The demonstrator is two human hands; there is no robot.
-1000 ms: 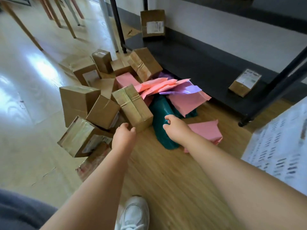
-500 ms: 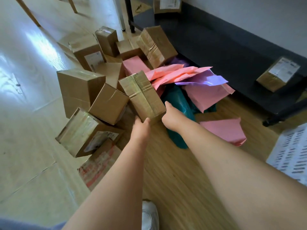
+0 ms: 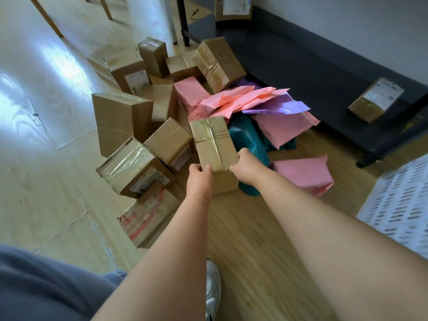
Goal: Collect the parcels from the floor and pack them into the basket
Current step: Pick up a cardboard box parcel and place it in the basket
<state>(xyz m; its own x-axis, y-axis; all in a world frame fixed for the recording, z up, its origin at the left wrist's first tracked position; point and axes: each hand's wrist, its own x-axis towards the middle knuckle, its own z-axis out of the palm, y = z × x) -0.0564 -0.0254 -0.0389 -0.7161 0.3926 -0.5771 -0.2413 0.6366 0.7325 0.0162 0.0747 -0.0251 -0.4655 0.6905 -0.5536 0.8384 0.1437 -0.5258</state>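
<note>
Forward since the earlier frame, the left hand (image 3: 199,179) now grips the near corner of the taped cardboard box (image 3: 214,144), the right hand (image 3: 246,169) its right edge. The box leans against other parcels (image 3: 168,144) on the floor (image 3: 254,228), its long axis running away from the person, both hands equally near.

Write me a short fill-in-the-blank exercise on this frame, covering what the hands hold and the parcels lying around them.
1. The tape-wrapped brown cardboard box is gripped by ___ hands, the left hand and the right hand.
2. The soft plastic mailer bag lying right beside the right hand is coloured ___.
3. The lone flat mailer bag lying nearest the white perforated basket is coloured ___.

Missing words: both; teal; pink.
</note>
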